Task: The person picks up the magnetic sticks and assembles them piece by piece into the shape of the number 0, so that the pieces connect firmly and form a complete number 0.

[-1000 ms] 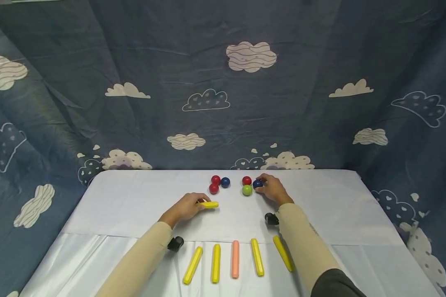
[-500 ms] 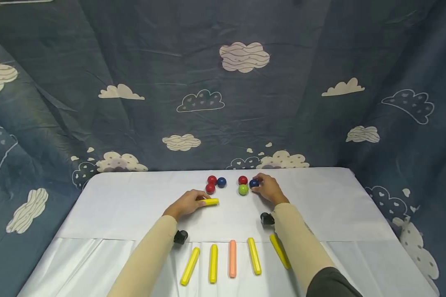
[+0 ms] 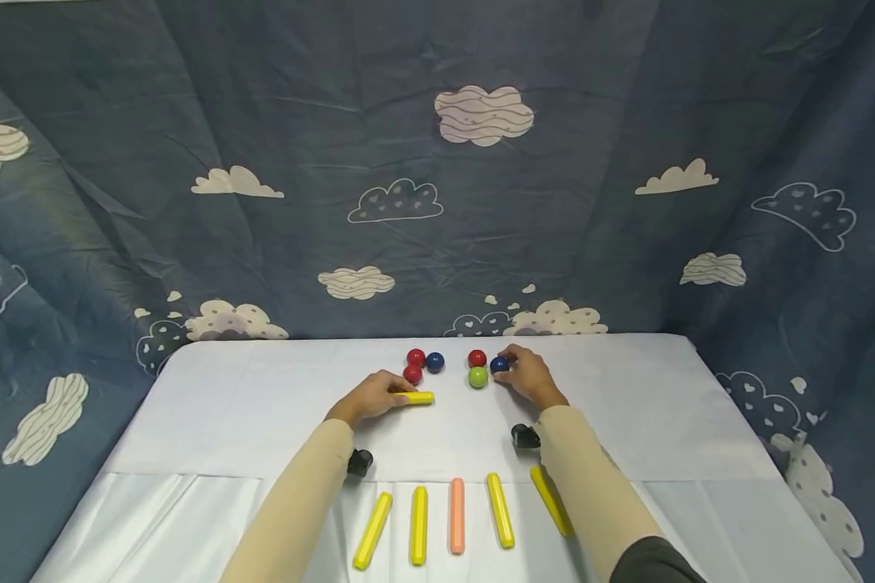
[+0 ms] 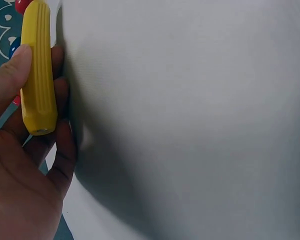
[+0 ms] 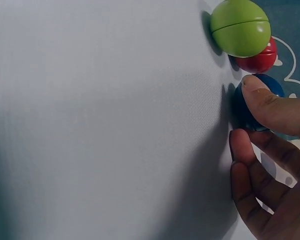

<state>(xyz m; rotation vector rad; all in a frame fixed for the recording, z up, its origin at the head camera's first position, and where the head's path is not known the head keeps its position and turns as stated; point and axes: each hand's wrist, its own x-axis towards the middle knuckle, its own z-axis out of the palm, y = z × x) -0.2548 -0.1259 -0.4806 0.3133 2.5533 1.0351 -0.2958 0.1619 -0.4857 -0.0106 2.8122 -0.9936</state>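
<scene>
My left hand (image 3: 374, 395) pinches a yellow ridged stick (image 4: 39, 75) between thumb and fingers, low over the white cloth. In the head view the stick (image 3: 420, 397) points to the right, just in front of a red ball (image 3: 411, 374). My right hand (image 3: 531, 377) holds a blue ball (image 5: 246, 107) with thumb and fingers at the back right. Beside that ball are a green ball (image 5: 240, 27) and a red ball (image 5: 260, 57), both seamed round the middle. Another red ball (image 3: 416, 357) and a blue ball (image 3: 434, 362) sit in the left cluster.
Along the near part of the white table (image 3: 189, 421) lies a row of sticks: several yellow ones, such as this yellow stick (image 3: 419, 526), and a pink stick (image 3: 457, 516). My right sleeve passes over the rightmost yellow stick (image 3: 552, 500). A cloud-patterned curtain (image 3: 299, 227) hangs behind.
My left hand has shifted slightly right and farther in with the yellow stick, nearer the front red ball. My right hand stays at the blue ball. The head view has shifted slightly.
</scene>
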